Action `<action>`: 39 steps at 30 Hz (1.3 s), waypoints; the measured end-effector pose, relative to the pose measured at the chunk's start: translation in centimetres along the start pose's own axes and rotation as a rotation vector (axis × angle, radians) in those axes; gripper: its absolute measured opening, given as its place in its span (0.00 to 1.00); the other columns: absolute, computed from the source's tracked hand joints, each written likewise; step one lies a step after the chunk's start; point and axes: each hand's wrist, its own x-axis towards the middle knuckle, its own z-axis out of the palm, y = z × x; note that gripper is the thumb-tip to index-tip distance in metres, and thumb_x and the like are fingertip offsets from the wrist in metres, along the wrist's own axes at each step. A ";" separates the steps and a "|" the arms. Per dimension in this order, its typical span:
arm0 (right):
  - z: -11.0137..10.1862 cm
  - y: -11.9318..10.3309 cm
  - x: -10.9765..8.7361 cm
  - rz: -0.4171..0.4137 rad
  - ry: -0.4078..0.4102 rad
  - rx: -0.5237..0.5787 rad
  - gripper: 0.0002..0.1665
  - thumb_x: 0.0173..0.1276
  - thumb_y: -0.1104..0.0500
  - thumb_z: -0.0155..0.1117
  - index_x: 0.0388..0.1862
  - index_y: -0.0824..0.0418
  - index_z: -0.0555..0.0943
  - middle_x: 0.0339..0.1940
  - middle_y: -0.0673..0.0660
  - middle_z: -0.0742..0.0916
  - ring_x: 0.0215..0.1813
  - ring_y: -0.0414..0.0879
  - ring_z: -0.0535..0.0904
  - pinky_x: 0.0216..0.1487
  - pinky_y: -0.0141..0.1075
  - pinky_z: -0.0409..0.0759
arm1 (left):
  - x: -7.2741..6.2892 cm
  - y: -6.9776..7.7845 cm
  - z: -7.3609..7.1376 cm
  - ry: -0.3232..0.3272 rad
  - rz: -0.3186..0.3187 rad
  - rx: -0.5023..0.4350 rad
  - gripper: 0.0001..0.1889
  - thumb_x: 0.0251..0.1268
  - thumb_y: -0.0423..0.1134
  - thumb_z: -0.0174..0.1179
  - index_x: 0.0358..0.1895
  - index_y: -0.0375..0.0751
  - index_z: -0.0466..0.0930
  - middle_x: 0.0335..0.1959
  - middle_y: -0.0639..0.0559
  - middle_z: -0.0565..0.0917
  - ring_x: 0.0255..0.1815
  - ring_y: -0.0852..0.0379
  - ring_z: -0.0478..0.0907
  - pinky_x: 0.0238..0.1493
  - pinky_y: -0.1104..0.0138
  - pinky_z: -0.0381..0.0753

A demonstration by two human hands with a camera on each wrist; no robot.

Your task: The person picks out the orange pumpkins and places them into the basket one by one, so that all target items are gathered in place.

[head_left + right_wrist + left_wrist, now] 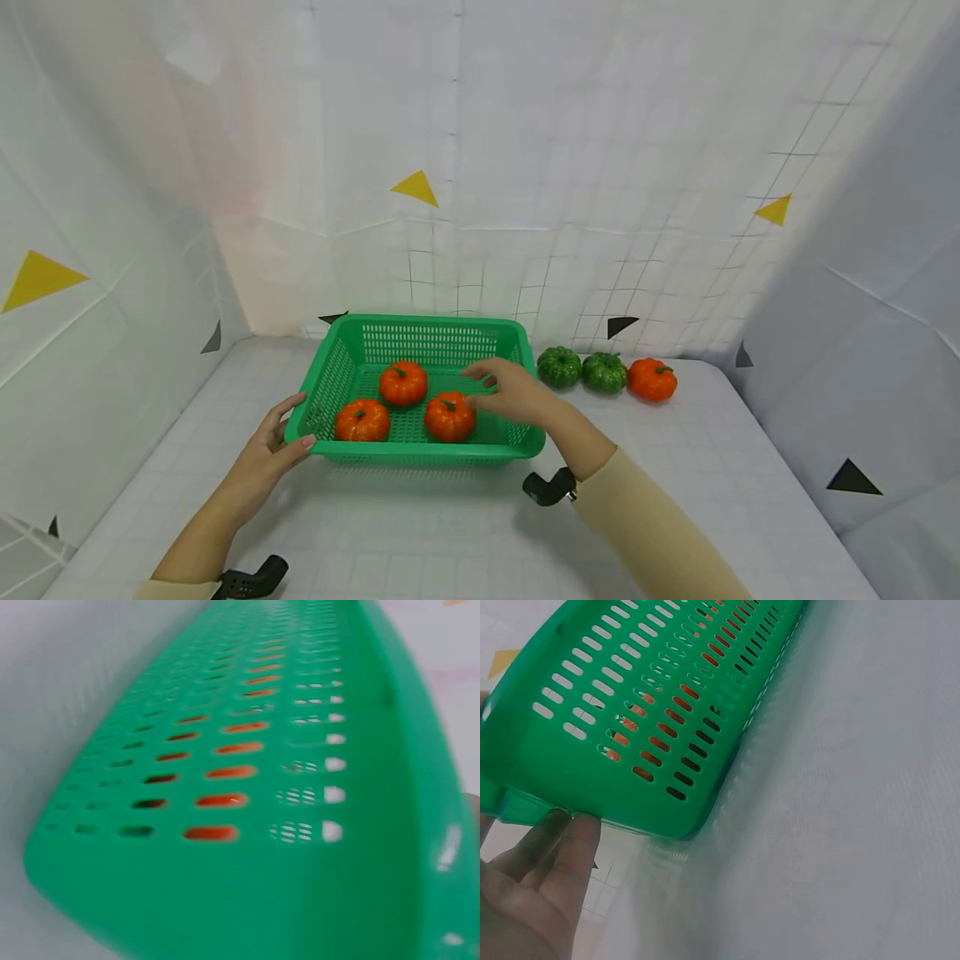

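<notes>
A green plastic basket (427, 451) with slotted walls stands on the table, three small orange pumpkins inside: a left one (362, 421), a rear one (403, 384) and a right one (450, 417). My left hand (258, 462) grips the basket's front left corner, thumb on the front rim and fingers along the left side; the left wrist view shows its fingertips under the rim. Reaching over the right rim, my right hand (513, 393) has its fingers extended above the basket floor, the thumb right at the right pumpkin's edge. In the right wrist view, the basket wall hides most of that hand.
To the right of the basket, two green pumpkins, one nearer (559, 367) and one farther (604, 372), sit in a row with another orange pumpkin (652, 380). White sheeting (525, 125) with yellow and black triangles surrounds the white table (420, 533) at the back and sides.
</notes>
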 end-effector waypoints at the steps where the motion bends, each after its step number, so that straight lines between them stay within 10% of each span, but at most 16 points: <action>1: -0.3 -0.1 -0.3 0.000 0.006 -0.004 0.24 0.70 0.54 0.68 0.65 0.53 0.78 0.63 0.50 0.81 0.62 0.53 0.76 0.58 0.46 0.78 | 0.0 0.0 0.0 -0.001 0.000 -0.001 0.41 0.75 0.38 0.57 0.81 0.50 0.42 0.74 0.29 0.56 0.56 0.70 0.73 0.52 0.77 0.75; 39: -4.6 7.0 -8.1 0.095 0.423 -0.013 0.20 0.72 0.54 0.66 0.59 0.61 0.81 0.60 0.60 0.81 0.58 0.58 0.78 0.55 0.52 0.80 | 0.1 -0.2 -0.2 -0.023 0.016 0.000 0.40 0.76 0.38 0.57 0.81 0.49 0.41 0.74 0.29 0.56 0.57 0.70 0.73 0.53 0.77 0.75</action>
